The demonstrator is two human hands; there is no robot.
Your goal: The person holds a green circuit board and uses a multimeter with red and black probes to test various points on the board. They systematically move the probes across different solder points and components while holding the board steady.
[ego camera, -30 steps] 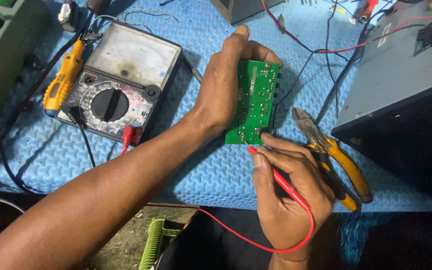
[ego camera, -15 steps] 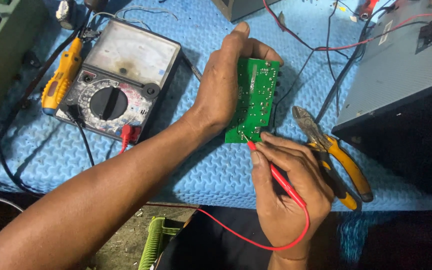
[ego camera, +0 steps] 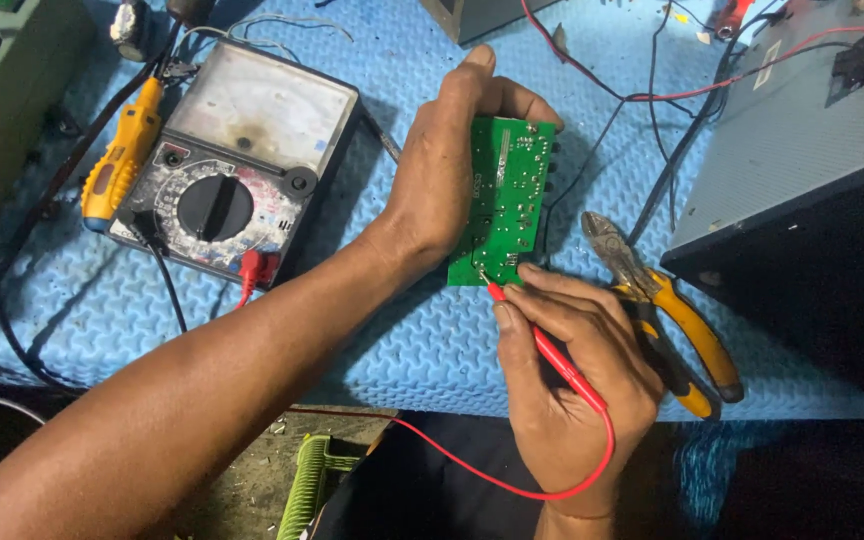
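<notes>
My left hand (ego camera: 447, 175) grips a small green circuit board (ego camera: 507, 200) by its left edge and top, holding it on edge above the blue foam mat (ego camera: 422, 340). In my right hand (ego camera: 567, 375) is a red test probe (ego camera: 542, 345), held like a pen. Its tip touches the lower edge of the board's solder side. The probe's red lead (ego camera: 512, 480) loops down and off to the left. An analogue multimeter (ego camera: 237, 165) with a black dial lies on the mat to the left, with a red plug and a black plug in its lower edge.
Yellow-handled pliers (ego camera: 667, 310) lie on the mat just right of my right hand. A yellow tester screwdriver (ego camera: 122, 160) rests beside the meter. A grey metal case (ego camera: 802, 140) fills the right side, with red and black wires across the top. A green ribbed part (ego camera: 307, 485) lies below the mat.
The red probe tip has shifted slightly up and left along the board's lower edge. The left hand and board have hardly moved.
</notes>
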